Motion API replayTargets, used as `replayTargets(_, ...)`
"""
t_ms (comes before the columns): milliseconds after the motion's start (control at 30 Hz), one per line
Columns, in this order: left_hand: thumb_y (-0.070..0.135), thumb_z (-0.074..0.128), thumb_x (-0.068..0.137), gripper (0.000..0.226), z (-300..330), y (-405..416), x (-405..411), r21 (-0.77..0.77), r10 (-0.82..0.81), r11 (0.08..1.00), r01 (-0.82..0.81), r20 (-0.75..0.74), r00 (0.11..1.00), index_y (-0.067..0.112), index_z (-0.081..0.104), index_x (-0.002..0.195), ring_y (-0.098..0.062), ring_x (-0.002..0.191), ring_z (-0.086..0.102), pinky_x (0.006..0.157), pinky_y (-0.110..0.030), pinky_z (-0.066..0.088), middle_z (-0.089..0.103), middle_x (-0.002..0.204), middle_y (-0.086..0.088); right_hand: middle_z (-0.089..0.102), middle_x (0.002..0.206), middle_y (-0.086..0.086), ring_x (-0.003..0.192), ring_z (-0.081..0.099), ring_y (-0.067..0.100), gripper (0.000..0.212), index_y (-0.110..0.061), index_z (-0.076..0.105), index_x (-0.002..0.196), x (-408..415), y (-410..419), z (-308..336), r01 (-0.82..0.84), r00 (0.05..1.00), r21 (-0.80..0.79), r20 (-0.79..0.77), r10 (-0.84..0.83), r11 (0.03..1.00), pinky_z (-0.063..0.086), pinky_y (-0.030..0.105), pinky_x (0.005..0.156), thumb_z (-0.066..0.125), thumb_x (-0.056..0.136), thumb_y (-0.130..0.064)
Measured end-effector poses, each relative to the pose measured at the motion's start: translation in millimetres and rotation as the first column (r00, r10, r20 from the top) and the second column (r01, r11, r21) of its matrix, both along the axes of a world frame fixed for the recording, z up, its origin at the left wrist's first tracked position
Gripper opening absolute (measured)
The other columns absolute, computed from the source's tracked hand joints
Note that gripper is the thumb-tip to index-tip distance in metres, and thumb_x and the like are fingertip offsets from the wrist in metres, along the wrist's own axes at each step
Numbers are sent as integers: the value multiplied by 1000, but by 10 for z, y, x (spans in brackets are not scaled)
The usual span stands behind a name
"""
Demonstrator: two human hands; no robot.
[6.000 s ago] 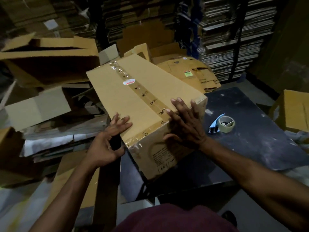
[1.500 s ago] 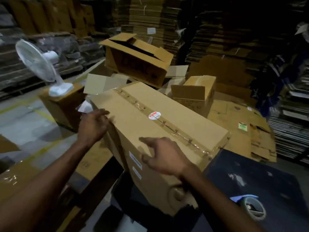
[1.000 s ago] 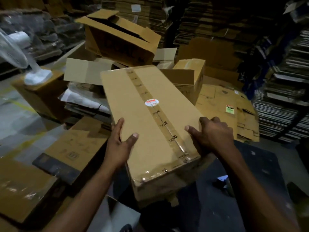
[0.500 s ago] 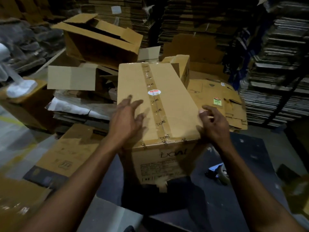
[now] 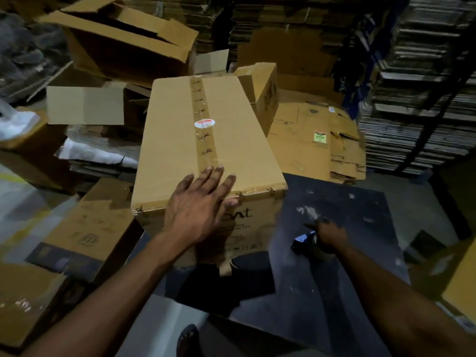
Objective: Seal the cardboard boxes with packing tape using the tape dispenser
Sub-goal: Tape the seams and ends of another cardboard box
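A long brown cardboard box [image 5: 231, 140] stands on the dark table [image 5: 347, 207], with a printed tape strip running down the middle of its top and a round sticker on it. My left hand [image 5: 201, 202] lies flat on the box's near top edge, fingers spread. To the right, my right hand [image 5: 328, 237] is down on the table, on the tape dispenser [image 5: 305, 243], whose blue part shows beside the fingers. The grip itself is blurred and dark.
An open box [image 5: 123, 39] and loose flaps lie behind left. A smaller box [image 5: 265, 88] stands behind the long one. Flattened cartons [image 5: 316, 140] lie right of it, tall stacks of cardboard [image 5: 417, 94] at far right, a printed carton [image 5: 87, 228] at left.
My right hand has left the box's right side and dropped onto the tape dispenser on the table. My left hand has slid to the middle of the near edge.
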State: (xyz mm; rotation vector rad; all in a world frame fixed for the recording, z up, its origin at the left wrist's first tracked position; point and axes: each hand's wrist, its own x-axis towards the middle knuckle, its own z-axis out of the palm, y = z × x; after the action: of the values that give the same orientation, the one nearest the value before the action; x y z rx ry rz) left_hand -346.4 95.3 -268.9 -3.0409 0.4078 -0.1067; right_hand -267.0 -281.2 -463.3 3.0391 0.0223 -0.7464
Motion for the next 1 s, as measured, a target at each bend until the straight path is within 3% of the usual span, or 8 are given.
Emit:
replayTargets(200, 65, -1, 105, 68, -66, -35, -9, 27, 18, 999, -20, 72, 997, 35, 10, 166, -21, 159, 18, 125, -49, 26, 14, 173, 1, 69, 124, 3, 120, 61, 27, 28, -32, 69, 119, -16, -139, -169, -103, 982, -106, 146, 118, 989, 44, 43, 105, 62, 93, -28)
replayTargets(333, 65, 1, 105, 71, -52, -50, -46, 24, 25, 999, -28, 120, 992, 31, 15, 166, -23, 160, 17, 126, -51, 21, 17, 173, -4, 68, 120, 8, 111, 66, 31, 24, -22, 65, 115, -227, -46, -261, -121, 983, -13, 140, 121, 993, 52, 38, 88, 64, 92, -30)
replayTargets(500, 37, 52, 107, 52, -351, -255, -456, -312, -43, 930, 195, 434, 900, 8, 53, 150, -36, 146, 43, 118, -52, 36, 48, 157, -18, 62, 105, 9, 93, 66, 37, 27, -18, 52, 99, -717, 166, -244, -119, 974, 203, 216, 74, 972, 48, 39, 69, 70, 88, -35)
replayTargets(567, 23, 61, 102, 34, -701, -399, -775, -504, -51, 800, 327, 486, 873, 4, 70, 130, -33, 117, 61, 97, -45, 50, 67, 132, -13, 61, 97, 3, 85, 65, 37, 31, -24, 43, 93, -983, 281, -130, -126, 958, 260, 281, 50, 957, 39, 35, 62, 72, 85, -33)
replayTargets(667, 33, 62, 102, 20, -1177, -543, -1107, -866, 161, 487, -118, -44, 986, 25, 76, 113, -18, 104, 66, 84, -39, 58, 70, 111, 9, 65, 92, 0, 81, 66, 38, 25, -27, 44, 95, -1319, 477, 127, -87, 921, 326, 387, -49, 941, 44, 36, 59, 66, 84, -28)
replayTargets(733, 36, 62, 103, 17, -1293, -613, -1161, -838, 183, 86, -539, -518, 835, 27, 77, 102, -20, 94, 69, 76, -37, 59, 74, 102, 8, 68, 98, 0, 86, 67, 36, 24, -31, 50, 104, -1502, 622, 342, -76, 892, 362, 441, -99, 929, 53, 40, 66, 65, 86, -30)
replayTargets(800, 37, 57, 106, 29, -1258, -652, -1152, -626, 30, -270, -732, -765, 643, 14, 76, 104, -21, 80, 65, 65, -33, 54, 75, 94, -1, 71, 104, 2, 90, 68, 35, 28, -33, 57, 112, -1637, 759, 572, -100, 866, 401, 485, -119, 911, 54, 42, 70, 67, 86, -28)
replayTargets(1000, 50, 46, 107, 52, -758, -550, -1171, -426, -259, -504, -751, -755, 602, 9, 74, 119, -20, 87, 70, 74, -35, 55, 80, 106, -6, 74, 104, 12, 83, 73, 34, 72, -15, 61, 134, -1800, 1092, 1074, -286, 727, 268, 686, 26, 920, 58, 40, 60, 92, 70, -22)
